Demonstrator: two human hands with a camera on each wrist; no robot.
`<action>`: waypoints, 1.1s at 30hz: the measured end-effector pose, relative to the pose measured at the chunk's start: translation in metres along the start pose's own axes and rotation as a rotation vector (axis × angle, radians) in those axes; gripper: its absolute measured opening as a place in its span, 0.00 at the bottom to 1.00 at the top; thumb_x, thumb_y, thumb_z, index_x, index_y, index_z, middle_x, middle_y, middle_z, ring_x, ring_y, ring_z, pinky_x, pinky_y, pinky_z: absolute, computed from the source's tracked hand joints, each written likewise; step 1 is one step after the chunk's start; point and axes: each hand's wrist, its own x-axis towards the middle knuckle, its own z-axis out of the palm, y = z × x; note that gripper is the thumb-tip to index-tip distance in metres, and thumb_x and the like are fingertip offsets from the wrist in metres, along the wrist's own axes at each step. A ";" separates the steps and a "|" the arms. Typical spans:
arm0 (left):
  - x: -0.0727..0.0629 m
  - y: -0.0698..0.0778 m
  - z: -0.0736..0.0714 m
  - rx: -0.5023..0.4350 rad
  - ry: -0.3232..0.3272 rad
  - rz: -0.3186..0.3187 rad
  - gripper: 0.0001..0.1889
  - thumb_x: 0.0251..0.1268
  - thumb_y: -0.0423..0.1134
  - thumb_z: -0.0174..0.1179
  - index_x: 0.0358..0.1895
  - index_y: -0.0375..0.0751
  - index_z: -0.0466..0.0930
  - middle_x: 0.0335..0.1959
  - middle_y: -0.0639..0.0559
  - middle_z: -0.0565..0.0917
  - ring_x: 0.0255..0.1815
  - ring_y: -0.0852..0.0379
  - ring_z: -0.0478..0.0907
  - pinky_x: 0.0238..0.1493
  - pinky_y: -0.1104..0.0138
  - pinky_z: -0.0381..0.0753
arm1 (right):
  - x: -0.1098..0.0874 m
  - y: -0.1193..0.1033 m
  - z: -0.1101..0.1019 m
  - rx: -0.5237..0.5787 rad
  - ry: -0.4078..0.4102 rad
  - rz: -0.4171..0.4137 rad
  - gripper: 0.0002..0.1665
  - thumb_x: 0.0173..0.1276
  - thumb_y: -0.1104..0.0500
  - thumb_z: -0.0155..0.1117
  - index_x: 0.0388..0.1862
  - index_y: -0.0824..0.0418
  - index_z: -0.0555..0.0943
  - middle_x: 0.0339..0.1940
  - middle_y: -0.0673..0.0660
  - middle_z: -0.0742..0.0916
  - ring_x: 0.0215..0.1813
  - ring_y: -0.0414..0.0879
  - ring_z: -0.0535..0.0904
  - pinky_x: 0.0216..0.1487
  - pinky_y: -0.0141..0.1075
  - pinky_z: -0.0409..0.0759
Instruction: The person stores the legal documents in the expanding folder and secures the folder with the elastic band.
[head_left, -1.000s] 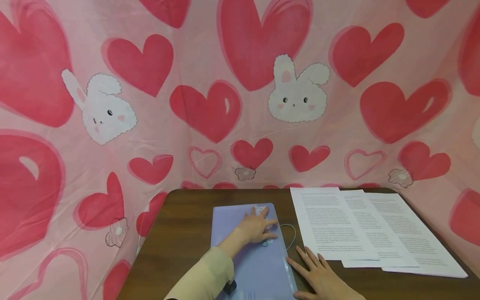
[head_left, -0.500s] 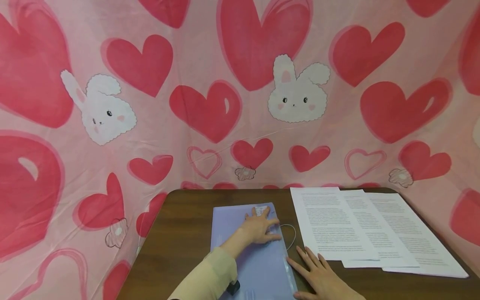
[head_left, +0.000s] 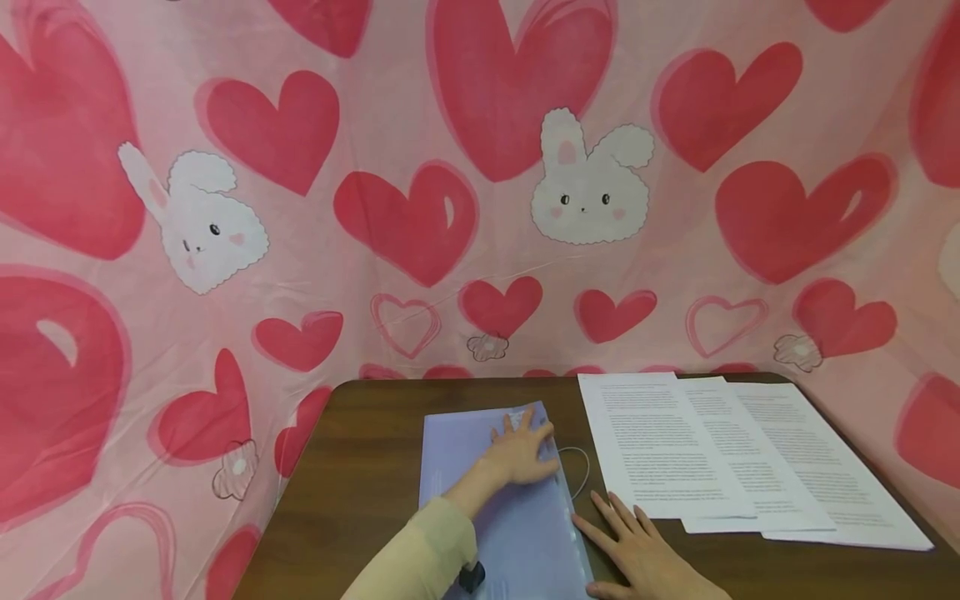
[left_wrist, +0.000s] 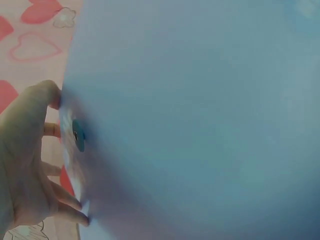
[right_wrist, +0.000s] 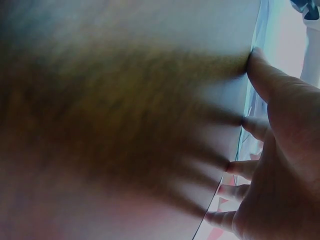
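"One folder (head_left: 517,533), then; how does it lie?"

"Before me on the worktop (head_left: 352,483), pale purple, long axis running roughly 12 to 6 o'clock, its near end cut off in the head view. My left hand (head_left: 525,454) rests on its far part by the right edge, so most of the folder lies towards 6 and 7 o'clock from there. I'd say everything turns on that edge."

"Are you gripping it?"

"No, my left fingers are spread, tips apart. My right hand (head_left: 645,554) is at 4 o'clock from the left, fingers fanned beside the same edge; I can't tell whether they touch it."

"Which is nearer the cord (head_left: 587,471)?"

"My left, I judge. The loop bulges from the edge at its 3 o'clock, just above my right fingertips."

"Anything hidden?"

"The round button (left_wrist: 78,135): my left hand covers it from above, but the left wrist view shows it on the folder."

"And farther out?"

"Overlapping printed sheets (head_left: 675,450) at the folder's 2 o'clock, and heart-patterned cloth (head_left: 420,225) behind at 12."
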 end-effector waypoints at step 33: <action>0.057 -0.042 0.016 -0.214 0.127 -0.103 0.34 0.58 0.33 0.59 0.72 0.28 0.79 0.63 0.38 0.89 0.40 0.51 0.83 0.37 0.62 0.83 | -0.001 -0.007 -0.007 0.028 -0.031 0.040 0.48 0.74 0.22 0.60 0.87 0.39 0.69 0.85 0.67 0.72 0.85 0.67 0.66 0.73 0.77 0.71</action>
